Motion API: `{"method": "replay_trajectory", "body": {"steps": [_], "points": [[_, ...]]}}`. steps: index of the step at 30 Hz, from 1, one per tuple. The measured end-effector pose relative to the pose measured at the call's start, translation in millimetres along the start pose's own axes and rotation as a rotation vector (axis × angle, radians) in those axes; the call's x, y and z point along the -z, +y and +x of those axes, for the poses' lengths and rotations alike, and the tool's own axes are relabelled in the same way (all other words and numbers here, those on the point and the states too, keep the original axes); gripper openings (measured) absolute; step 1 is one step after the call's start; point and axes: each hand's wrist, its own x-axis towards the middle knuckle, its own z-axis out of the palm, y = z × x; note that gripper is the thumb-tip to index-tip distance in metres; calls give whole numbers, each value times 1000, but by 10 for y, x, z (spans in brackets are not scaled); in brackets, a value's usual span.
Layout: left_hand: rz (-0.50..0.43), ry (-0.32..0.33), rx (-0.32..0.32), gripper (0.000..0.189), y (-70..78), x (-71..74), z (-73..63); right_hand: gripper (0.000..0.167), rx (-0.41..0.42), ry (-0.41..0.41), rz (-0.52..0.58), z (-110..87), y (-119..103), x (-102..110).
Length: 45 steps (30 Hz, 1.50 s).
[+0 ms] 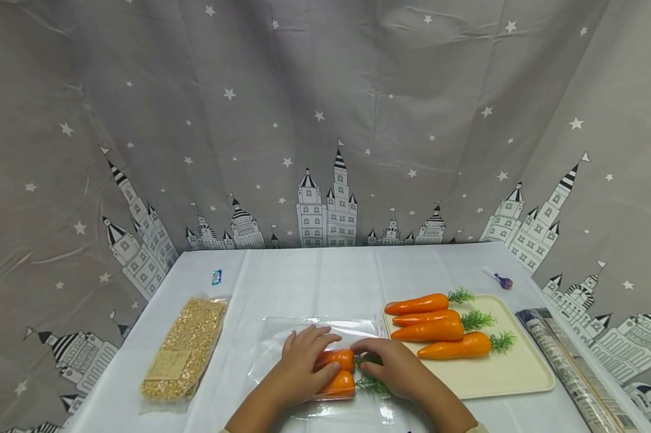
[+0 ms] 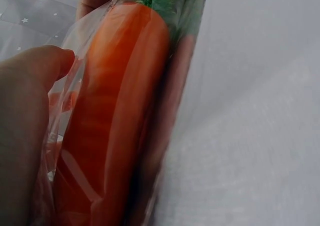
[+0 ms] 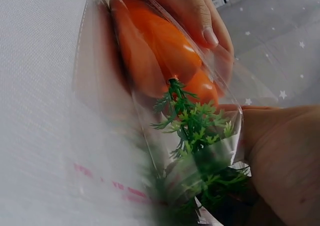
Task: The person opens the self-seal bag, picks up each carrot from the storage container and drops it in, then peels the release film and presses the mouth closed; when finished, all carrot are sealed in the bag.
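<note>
Orange carrots [image 1: 339,385] with green tops lie side by side inside a clear plastic bag [image 1: 274,334] on the table. My left hand [image 1: 302,364] rests over them from the left, fingers spread, its thumb against the plastic. At the leafy end, my right hand [image 1: 396,367] has curled fingers and grips the bag near its mouth; its fingertips are partly hidden. In the right wrist view, green leaves [image 3: 192,118] show through the plastic next to this hand. The left wrist view shows one carrot [image 2: 117,86] close up under the film.
Right of the bag, a cream tray [image 1: 526,376] bears several more carrots [image 1: 455,347]. Beyond it lie a lollipop [image 1: 504,281] and a long plastic-wrapped roll [image 1: 569,367]. A bag of yellow grains [image 1: 187,343] lies at left, a small blue packet [image 1: 216,277] behind it.
</note>
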Motion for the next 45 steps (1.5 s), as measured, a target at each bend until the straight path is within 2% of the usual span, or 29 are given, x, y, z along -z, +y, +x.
{"method": "replay_trajectory", "body": {"steps": [9, 15, 18, 22, 26, 29, 33, 40, 45], "points": [[10, -8, 13, 51, -12, 8, 2, 35, 6, -18, 21, -7, -30, -13], [29, 19, -9, 49, -1, 9, -16, 36, -22, 0, 66, -26, -24, 14], [23, 48, -15, 47, 5, 1, -18, 36, -49, 39, 118, -44, -17, 47], [5, 80, 8, 43, 14, -13, -16, 35, -94, 101, 196, -85, -11, 101], [-2, 103, 43, 42, 16, -30, -9, 30, -114, 193, 203, -115, -15, 165], [4, 120, 56, 42, 12, -41, -2, 19, -104, 234, 199, -145, -28, 220], [0, 126, 64, 43, 17, -50, 12, 8, -117, 173, 223, -240, -54, 278], [0, 121, 97, 44, 77, -40, 20, 19, -235, 36, 277, -446, -159, 315], [9, 126, 120, 44, 95, -28, 26, 24, -314, -122, 415, -485, -210, 269]]}}
